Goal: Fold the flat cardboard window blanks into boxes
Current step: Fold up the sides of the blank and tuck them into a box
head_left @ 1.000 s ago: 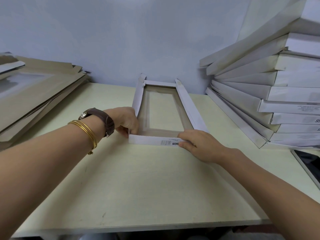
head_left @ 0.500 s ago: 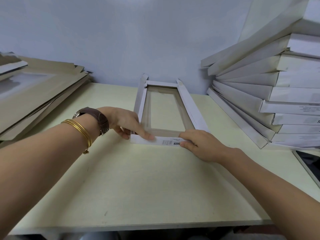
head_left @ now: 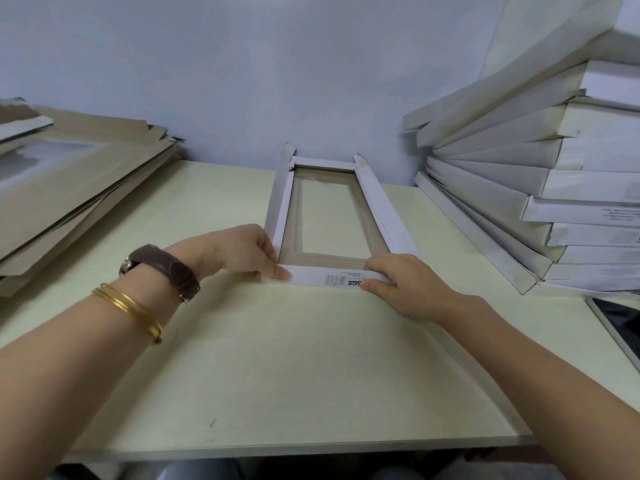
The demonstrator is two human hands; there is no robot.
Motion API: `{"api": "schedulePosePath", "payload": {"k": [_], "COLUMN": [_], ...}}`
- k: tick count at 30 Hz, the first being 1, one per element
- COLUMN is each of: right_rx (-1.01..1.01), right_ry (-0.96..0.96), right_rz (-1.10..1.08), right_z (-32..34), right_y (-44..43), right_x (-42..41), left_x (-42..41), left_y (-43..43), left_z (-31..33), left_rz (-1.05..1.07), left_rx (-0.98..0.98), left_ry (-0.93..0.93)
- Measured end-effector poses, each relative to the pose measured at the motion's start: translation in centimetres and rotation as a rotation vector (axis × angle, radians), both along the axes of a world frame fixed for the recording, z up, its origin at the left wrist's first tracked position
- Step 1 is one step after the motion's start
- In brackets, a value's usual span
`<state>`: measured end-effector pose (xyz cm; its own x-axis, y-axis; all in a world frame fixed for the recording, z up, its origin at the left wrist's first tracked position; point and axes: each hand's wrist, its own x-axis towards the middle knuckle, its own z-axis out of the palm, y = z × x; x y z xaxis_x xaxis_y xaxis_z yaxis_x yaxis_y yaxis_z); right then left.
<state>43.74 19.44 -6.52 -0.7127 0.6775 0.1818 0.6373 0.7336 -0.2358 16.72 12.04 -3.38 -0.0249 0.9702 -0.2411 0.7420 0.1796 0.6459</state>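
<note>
Lengthwise, box pointing away, wallward

The half-folded box lies on the desk, in the middle, with its far end close to the wall behind. The left hand holds the near left corner of the box, and the right hand holds the near right corner. A pile of flat blanks lies on the left side of the desk, well apart from the box. A stack of folded boxes stands on the right side, near the box. In front of that stack, at the right edge, lies what may be a tablet.
</note>
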Motion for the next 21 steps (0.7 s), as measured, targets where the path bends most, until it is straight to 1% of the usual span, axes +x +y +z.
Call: {"api": "schedulePosePath", "payload": {"k": [4, 8, 12, 15, 19, 21], "right_rx": [0.009, 0.035, 0.067, 0.084, 0.077, 0.068], "right_ry": [0.058, 0.08, -0.002, -0.098, -0.228, -0.226], "right_rz": [-0.036, -0.034, 0.002, -0.002, -0.003, 0.009], "right_z": [-0.2, -0.1, 0.4, 1.0, 2.3, 2.8], "right_y": [-0.2, -0.4, -0.1, 0.2, 0.2, 0.5], "right_x": [0.1, 0.6, 1.4, 2.4, 3.7, 4.1], "left_x": [0.2, 0.1, 0.1, 0.0, -0.8, -1.6], "left_y": [-0.4, -0.7, -0.9, -1.0, -1.2, -1.5], "left_z": [-1.2, -1.8, -2.1, -2.0, -1.2, -0.7], "left_rz": [0.046, 0.026, 0.005, -0.005, -0.024, -0.016], "left_rx": [0.112, 0.188, 0.245, 0.259, 0.192, 0.155], "left_ry": [0.023, 0.011, 0.046, 0.078, 0.147, 0.192]}}
